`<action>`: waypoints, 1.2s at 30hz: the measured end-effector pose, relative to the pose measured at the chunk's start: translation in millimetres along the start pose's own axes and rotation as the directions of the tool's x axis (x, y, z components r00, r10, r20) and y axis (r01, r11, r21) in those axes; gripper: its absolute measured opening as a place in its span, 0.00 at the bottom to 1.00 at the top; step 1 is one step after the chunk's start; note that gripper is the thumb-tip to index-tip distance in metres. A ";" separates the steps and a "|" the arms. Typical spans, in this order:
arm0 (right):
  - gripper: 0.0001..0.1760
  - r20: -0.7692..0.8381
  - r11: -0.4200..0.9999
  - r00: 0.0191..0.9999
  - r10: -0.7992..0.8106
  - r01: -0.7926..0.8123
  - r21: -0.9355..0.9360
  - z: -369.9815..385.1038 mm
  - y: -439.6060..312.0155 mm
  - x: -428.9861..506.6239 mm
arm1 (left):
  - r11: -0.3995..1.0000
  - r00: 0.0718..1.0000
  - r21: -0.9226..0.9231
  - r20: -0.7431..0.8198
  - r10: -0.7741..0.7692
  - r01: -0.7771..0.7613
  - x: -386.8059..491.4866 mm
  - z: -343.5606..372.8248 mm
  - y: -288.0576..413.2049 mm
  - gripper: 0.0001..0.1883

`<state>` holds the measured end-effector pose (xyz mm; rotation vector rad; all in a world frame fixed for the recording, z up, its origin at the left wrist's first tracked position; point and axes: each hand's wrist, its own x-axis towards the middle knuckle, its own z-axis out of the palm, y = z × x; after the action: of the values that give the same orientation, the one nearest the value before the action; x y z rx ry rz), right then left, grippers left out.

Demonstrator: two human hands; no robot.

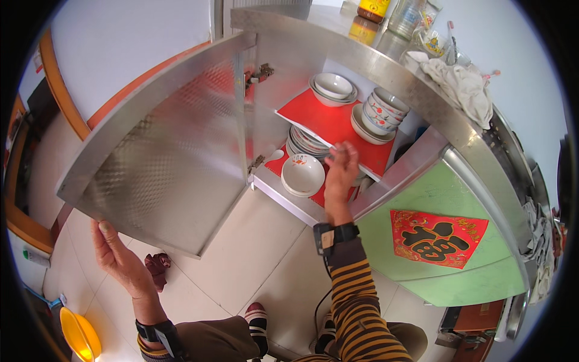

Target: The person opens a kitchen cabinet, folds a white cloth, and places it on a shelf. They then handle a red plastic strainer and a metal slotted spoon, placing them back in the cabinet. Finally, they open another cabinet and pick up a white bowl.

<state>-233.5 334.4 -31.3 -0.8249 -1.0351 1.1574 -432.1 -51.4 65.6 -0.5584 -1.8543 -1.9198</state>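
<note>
My left hand (118, 258) grips the outer edge of an open metal cabinet door (167, 167). Inside the cabinet, my right hand (341, 169) is by the front edge of the red-lined upper shelf (323, 120), its fingers loosely bent and nothing visible in them. Just left of it, a white bowl with an orange motif (303, 175) sits on the lower shelf, in front of a stack of plates (305, 142). A white spoon (273, 156) lies beside them. Stacked white bowls (334, 87) and flower-patterned bowls (383, 111) stand on the upper shelf.
A metal countertop (362, 59) overhangs the cabinet, with jars (373, 11) and a white cloth (461, 83) on it. At right is a green panel (466, 285) with a red paper decoration (438, 240). A dark red cloth (157, 269) and yellow basin (80, 335) are on the floor.
</note>
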 end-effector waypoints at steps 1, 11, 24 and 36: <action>0.20 0.012 0.996 0.998 -0.062 0.061 0.069 9.4 -11.5 13.0 | 1.000 1.000 -0.002 -0.003 0.014 -0.014 -0.5 0.5 1.1 0.21; 0.24 -0.045 0.817 0.881 0.470 -0.416 0.399 45.4 -9.9 125.2 | 0.999 0.999 0.013 0.007 0.049 -0.049 -0.2 2.4 7.1 0.20; 0.31 0.101 0.839 0.887 0.451 -0.460 0.290 59.4 23.3 137.8 | 0.999 1.000 -0.041 0.004 0.010 -0.010 0.6 -0.7 -0.9 0.21; 0.26 0.032 0.934 0.944 0.327 -0.328 0.139 97.3 25.4 189.6 | 0.999 0.995 -0.022 -0.091 -0.034 0.032 5.5 2.3 -15.0 0.22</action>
<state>-319.4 525.0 17.3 -0.9005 -0.8275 1.5016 -445.0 -48.8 56.1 -0.4413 -1.7989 -1.9537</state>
